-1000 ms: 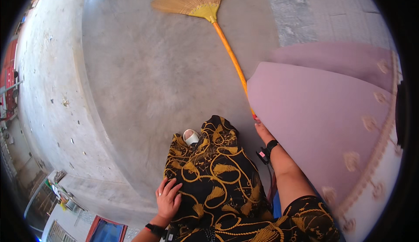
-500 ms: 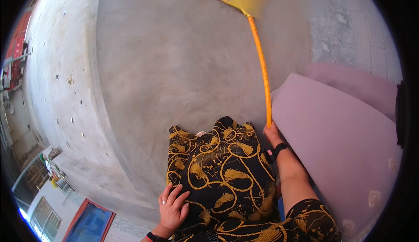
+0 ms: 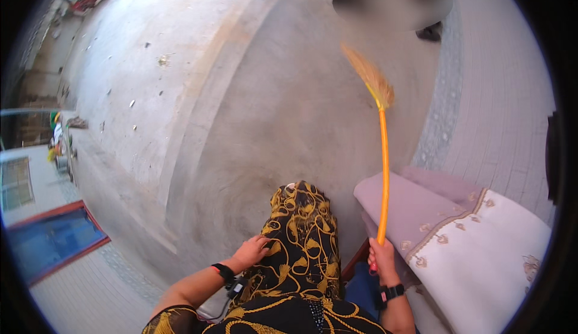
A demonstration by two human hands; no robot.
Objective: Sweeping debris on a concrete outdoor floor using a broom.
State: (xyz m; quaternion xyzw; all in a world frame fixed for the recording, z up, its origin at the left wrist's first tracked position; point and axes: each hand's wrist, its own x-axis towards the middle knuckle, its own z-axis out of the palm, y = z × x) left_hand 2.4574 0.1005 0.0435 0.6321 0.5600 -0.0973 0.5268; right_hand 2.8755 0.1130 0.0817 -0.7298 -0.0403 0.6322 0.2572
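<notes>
— Head view: what is held?
— A broom is gripped by the closed right hand at its orange handle's lower end; bristles are raised over the concrete floor.
— And the left hand?
— Laid open on the patterned skirt. The cushion is cut off at the rim.

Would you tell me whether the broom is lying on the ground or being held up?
Held up: the right hand grips the orange handle of the broom, which points away over the concrete.
</notes>
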